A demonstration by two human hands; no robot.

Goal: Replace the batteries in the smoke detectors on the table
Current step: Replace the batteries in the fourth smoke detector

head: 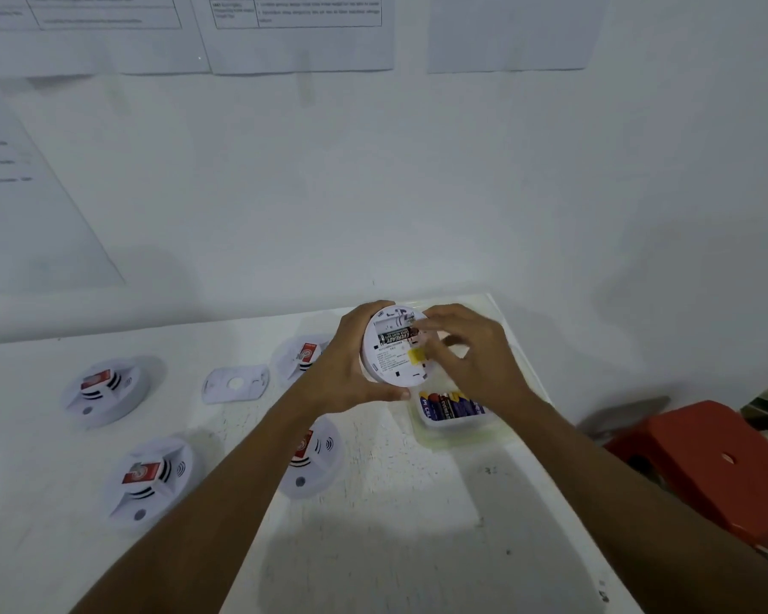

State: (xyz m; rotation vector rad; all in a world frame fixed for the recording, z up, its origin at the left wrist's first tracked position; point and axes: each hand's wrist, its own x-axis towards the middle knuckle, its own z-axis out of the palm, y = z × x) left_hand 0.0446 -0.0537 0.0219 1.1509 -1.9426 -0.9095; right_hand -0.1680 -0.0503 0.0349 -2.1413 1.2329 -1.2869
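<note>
Upturned detector (pixel 395 367): white back, small dark print, one yellow sticker (pixel 417 356). Battery (pixel 397 335) in it: black, white lettering. Far-left detector (pixel 105 389), near-left detector (pixel 149 478), centre detector (pixel 315 454) and rear detector (pixel 300 354): white, each with a red label and black curved stripes. Mounting plate (pixel 236 384): white. Spare batteries (pixel 451 405): blue, yellow and red bands. Tabletop (pixel 395 502): white, dark flecks. Stool (pixel 710 458): red-orange.

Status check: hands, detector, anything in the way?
Left hand grips round white smoke detector, back facing camera. Right hand at its open compartment, one black battery seated; grip blurred. No obstruction seen.
</note>
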